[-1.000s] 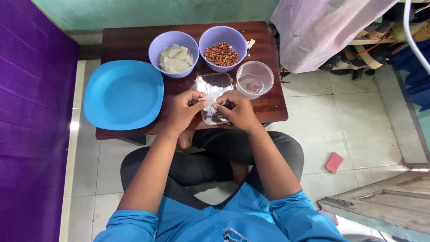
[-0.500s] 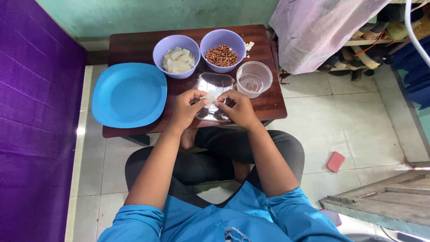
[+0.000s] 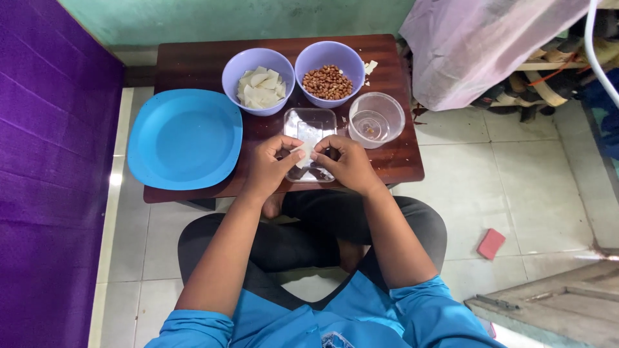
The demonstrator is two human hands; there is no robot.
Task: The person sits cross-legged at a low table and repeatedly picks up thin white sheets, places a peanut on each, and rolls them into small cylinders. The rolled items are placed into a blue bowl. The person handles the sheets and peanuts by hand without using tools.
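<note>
Purple wall (image 3: 45, 161): bounds the scene on the far left; nothing rests against it
Blue plate (image 3: 184, 138): flat on the left end of the wooden table (image 3: 193, 61), well apart from both hands; it bears nothing, so it reads as a free landing surface
Left bowl (image 3: 258, 80): lilac, holds pale cut pieces; it stands just beyond the hands, judged to be within easy reach
Left hand (image 3: 274, 164): fingers curled in, thumb and forefinger pinched on the left edge of the white piece (image 3: 304, 153); wrist rests over the near table edge, likely for steadiness
White piece: small, pale, held between the two hands, just above the clear tray; held from both sides, which suggests it is being shaped or folded, though the exact action cannot be told
Clear tray (image 3: 311, 125): rectangular, transparent, directly beneath and beyond the fingertips; its place under the hands would catch anything dropped
Right hand (image 3: 348, 161): mirrors the left, fingers closed, fingertips gripping the right edge of the white piece
Right bowl (image 3: 329, 74): lilac, filled with brown peanuts, touching or nearly touching the left bowl
Round clear container (image 3: 376, 119): right of the tray, nearly empty, a small speck inside
Pink cloth (image 3: 483, 45): draped over furniture past the right table edge
Red block (image 3: 491, 243): lies on the tiled floor (image 3: 516, 180), well apart from the work
</note>
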